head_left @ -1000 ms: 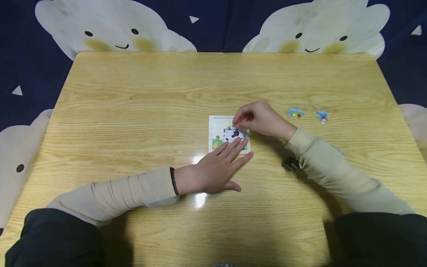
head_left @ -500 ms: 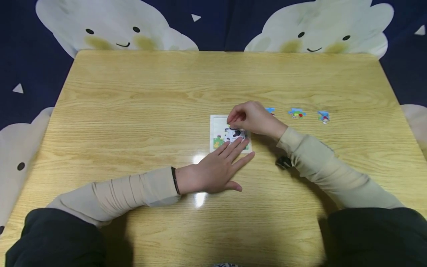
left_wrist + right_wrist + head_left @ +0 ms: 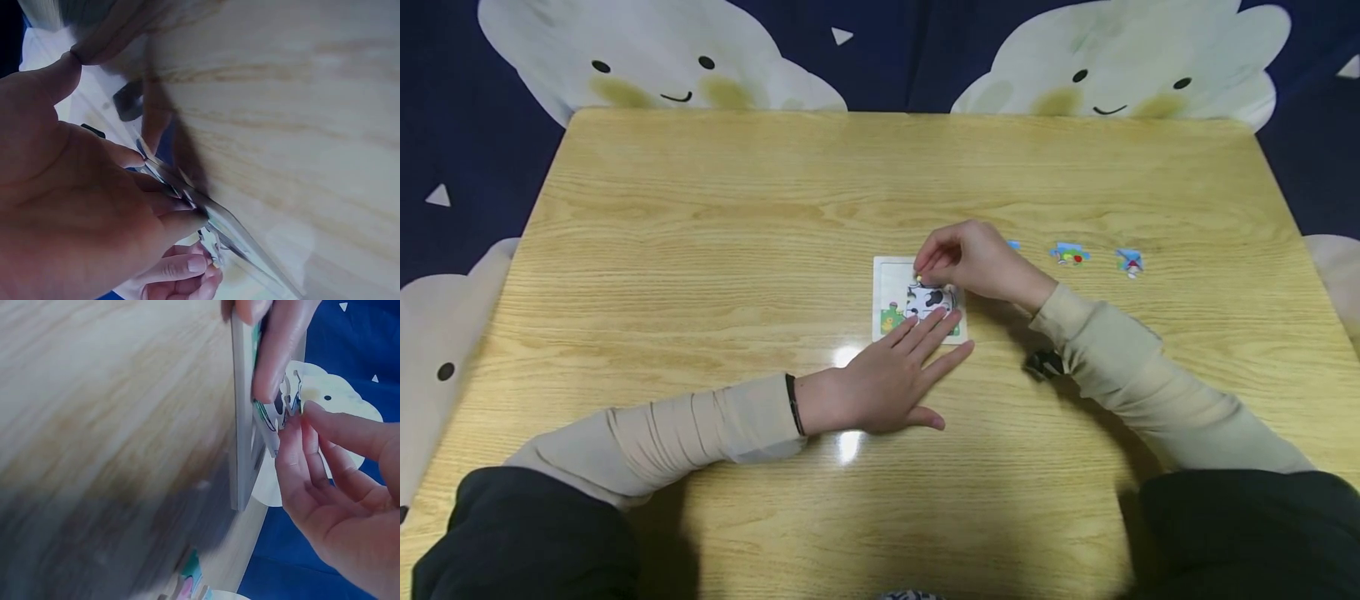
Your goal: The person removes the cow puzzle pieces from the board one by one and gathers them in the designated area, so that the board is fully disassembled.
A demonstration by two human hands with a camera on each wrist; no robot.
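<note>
Partly filled puzzle board (image 3: pixel 892 277): right hand (image 3: pixel 976 262) pinches piece (image 3: pixel 919 279), twelve o'clock; left hand (image 3: pixel 887 383) flat; loose pieces (image 3: pixel 1070 253) remain, two-to-three o'clock.

One tray (image 3: pixel 877 292), three outlying pieces (image 3: pixel 1069 253) (image 3: pixel 1129 262) (image 3: pixel 1013 245)

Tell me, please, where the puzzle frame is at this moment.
In the head view, the puzzle frame lies near the middle of the table, with the left hand touching its near side and the right hand by its far right corner.
</note>
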